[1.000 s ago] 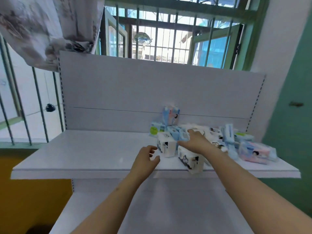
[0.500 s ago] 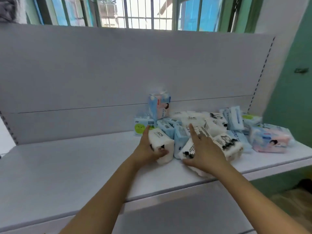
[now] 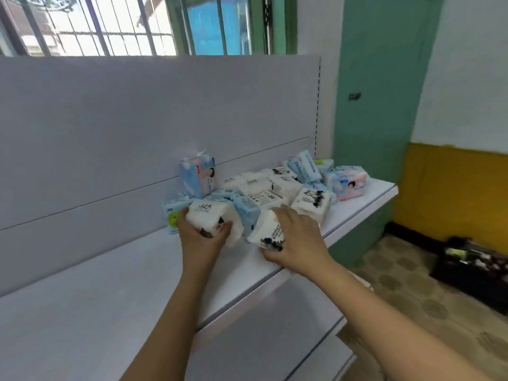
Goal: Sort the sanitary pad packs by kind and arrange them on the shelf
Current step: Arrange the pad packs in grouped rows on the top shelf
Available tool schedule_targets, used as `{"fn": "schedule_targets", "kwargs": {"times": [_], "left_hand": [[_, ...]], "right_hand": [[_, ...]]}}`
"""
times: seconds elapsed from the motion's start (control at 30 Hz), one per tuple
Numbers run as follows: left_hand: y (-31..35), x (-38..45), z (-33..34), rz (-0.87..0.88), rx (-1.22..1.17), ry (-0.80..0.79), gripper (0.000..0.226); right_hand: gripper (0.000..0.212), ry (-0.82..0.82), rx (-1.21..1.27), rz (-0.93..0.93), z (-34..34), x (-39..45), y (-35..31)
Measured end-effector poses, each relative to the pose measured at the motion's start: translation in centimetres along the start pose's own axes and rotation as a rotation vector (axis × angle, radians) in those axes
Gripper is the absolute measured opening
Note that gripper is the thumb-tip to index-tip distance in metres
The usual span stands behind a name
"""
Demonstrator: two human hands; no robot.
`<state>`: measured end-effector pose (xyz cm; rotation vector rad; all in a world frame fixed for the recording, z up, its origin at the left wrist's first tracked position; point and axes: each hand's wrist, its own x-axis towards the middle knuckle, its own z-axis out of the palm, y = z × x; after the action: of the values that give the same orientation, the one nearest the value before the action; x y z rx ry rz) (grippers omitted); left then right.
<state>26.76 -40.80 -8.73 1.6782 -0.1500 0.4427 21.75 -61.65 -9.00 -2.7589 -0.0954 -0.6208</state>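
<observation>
A heap of sanitary pad packs lies on the right part of the white shelf [image 3: 82, 292]. My left hand [image 3: 202, 237] grips a white pack with black print [image 3: 209, 215] at the heap's left front. My right hand [image 3: 298, 240] grips another white pack with black print [image 3: 268, 233] near the shelf's front edge. Between the two stands a light blue pack [image 3: 248, 213]. A blue and pink pack [image 3: 198, 178] stands upright against the back panel. More white packs [image 3: 312, 202], a blue pack [image 3: 303, 166] and a pink pack [image 3: 349, 184] lie further right.
A pack with a green spot [image 3: 173, 215] lies behind my left hand. A lower shelf board [image 3: 316, 350] juts out below. A green wall [image 3: 379, 105] borders the shelf's right end. A dark crate [image 3: 472, 268] sits on the floor at right.
The view swung left and closer. My left hand went from hovering in front of the white pack to gripping it. My right hand slid from the heap's top onto a front white pack and closed round it.
</observation>
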Motion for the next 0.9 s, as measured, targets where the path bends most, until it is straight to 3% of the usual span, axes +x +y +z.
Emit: {"fn": "schedule_targets", "kwargs": {"times": [0.13,0.27,0.37,0.6,0.8,0.9], "left_hand": [[3.0,-3.7,0.6,0.065,-0.125,-0.121,0.086],[4.6,-8.6,3.1,0.125,-0.176,-0.376,0.077],[4.5,-13.9,6.3,0.09,-0.158,-0.569,0.076],[2.9,-27.4,15.3,-0.227,-0.197,-0.924,0.064],[1.9,-36.4,23.8,-0.474,-0.1,-1.163,0.075],[0.8,-40.4,29.1,-0.56,-0.028,-1.292,0.074]], "right_hand": [[0.096,0.098,0.365,0.218,-3.3,-5.4,1.0],[0.075,0.179,0.484,0.433,-7.2,-12.9,2.9],[0.076,0.226,0.551,0.697,-9.4,-19.3,4.9],[0.068,0.242,0.409,1.139,-12.2,-33.1,9.7],[0.032,0.325,0.531,1.235,-13.2,-43.3,15.6],[0.053,0.318,0.576,1.304,-12.7,-47.9,20.6]]}}
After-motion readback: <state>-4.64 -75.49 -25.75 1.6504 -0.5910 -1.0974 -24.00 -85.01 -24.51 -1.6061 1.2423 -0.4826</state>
